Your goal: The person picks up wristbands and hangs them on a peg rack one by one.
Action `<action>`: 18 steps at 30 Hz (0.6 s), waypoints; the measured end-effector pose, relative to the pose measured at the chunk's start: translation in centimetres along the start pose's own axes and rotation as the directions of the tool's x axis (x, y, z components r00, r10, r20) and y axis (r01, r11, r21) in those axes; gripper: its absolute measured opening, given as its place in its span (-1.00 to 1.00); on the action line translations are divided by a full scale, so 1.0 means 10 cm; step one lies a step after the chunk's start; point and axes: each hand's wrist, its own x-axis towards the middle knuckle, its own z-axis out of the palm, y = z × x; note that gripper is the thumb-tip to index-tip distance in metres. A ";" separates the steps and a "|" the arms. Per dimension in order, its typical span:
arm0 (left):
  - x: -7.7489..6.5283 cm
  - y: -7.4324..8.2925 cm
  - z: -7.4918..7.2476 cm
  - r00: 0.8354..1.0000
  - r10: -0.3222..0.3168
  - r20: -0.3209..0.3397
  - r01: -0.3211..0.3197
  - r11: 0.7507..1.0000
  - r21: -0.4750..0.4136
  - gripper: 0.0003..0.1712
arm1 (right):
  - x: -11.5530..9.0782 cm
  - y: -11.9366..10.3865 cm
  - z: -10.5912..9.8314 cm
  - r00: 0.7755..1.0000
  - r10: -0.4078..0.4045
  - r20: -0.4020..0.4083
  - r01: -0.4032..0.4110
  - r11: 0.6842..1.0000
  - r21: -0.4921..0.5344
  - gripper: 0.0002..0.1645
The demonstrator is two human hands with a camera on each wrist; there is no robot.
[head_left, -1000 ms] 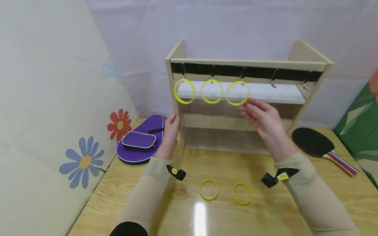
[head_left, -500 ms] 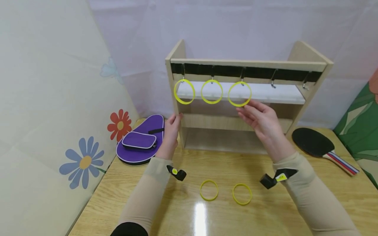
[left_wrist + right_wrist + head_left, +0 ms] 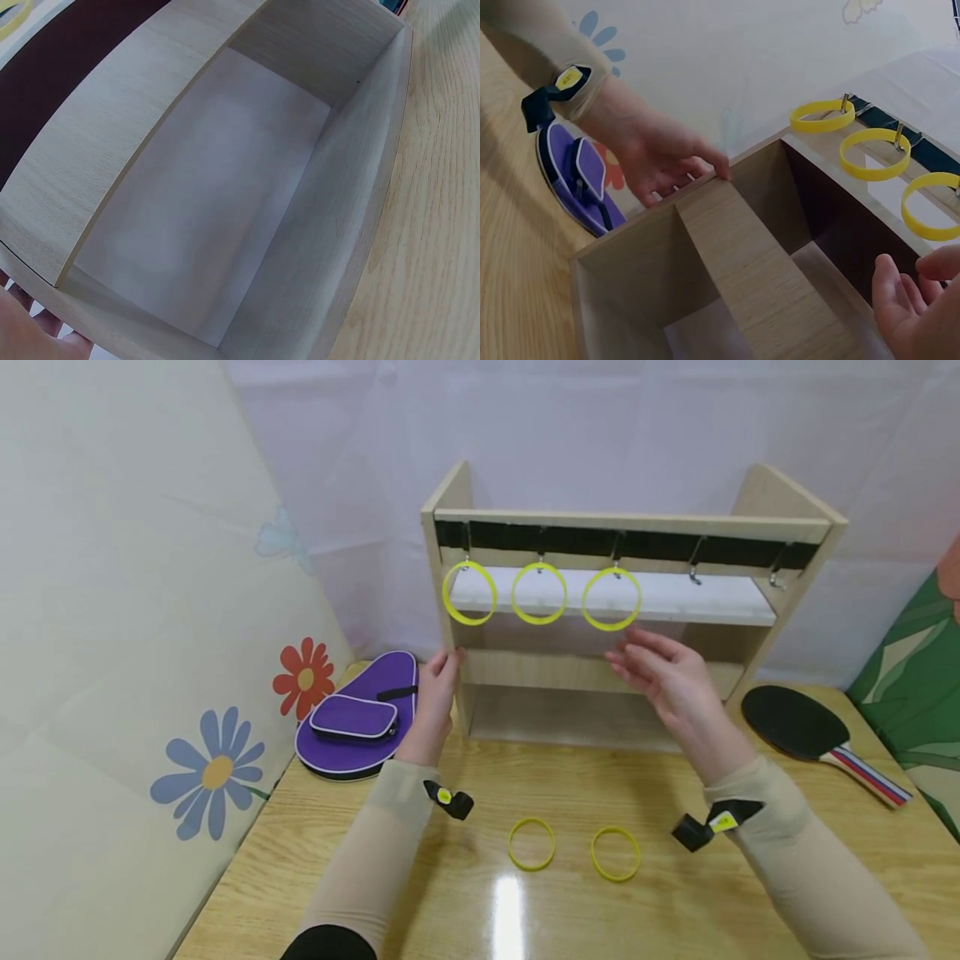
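My left hand (image 3: 435, 697) holds the left side panel of a pale wooden shelf unit (image 3: 525, 668), its thumb at the front edge and the other fingers along the outer side. Three yellow rings hang from metal hooks on the black strip (image 3: 577, 538): a left ring (image 3: 471, 622), a middle ring (image 3: 538, 621) and a third ring (image 3: 609, 627). Just below and right of the third ring is my right hand (image 3: 671, 681), apart from it, fingers loosely bent with nothing between them. Two hooks on the right (image 3: 694, 575) bear no ring.
Two more yellow rings lie on the wooden table in front, a left one (image 3: 531, 868) and a right one (image 3: 615, 880). A purple paddle case (image 3: 352, 718) lies left of the unit. On its right rests a black table tennis paddle (image 3: 795, 722).
My right hand, which was at the third ring's lower edge, has let go and drawn slightly down. That ring has swung a little to the right. The left hand stays put.
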 end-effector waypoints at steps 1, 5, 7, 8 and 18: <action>-0.03 0.04 0.00 1.000 -0.006 0.003 0.006 1.000 -0.001 -0.71 | -0.01 0.01 -0.03 1.000 0.003 0.006 -0.003 1.000 -0.004 -0.72; -0.03 0.04 0.01 1.000 -0.001 -0.002 0.000 1.000 -0.005 -0.74 | -0.04 0.09 -0.14 0.999 0.005 0.039 -0.003 0.998 -0.056 -0.79; -0.03 0.03 0.01 1.000 0.004 -0.003 -0.004 1.000 -0.002 -0.70 | -0.05 0.14 -0.20 0.999 0.004 0.051 0.000 0.996 -0.085 -0.78; -0.01 -0.01 0.01 1.000 0.012 -0.007 -0.012 1.000 0.000 -0.68 | -0.06 0.16 -0.23 0.998 0.001 0.058 0.005 0.995 -0.103 -0.75; -0.03 0.02 0.01 1.000 0.011 0.004 -0.011 1.000 0.010 -0.63 | -0.18 0.39 -0.51 0.995 0.047 0.091 -0.021 0.965 -0.260 -0.41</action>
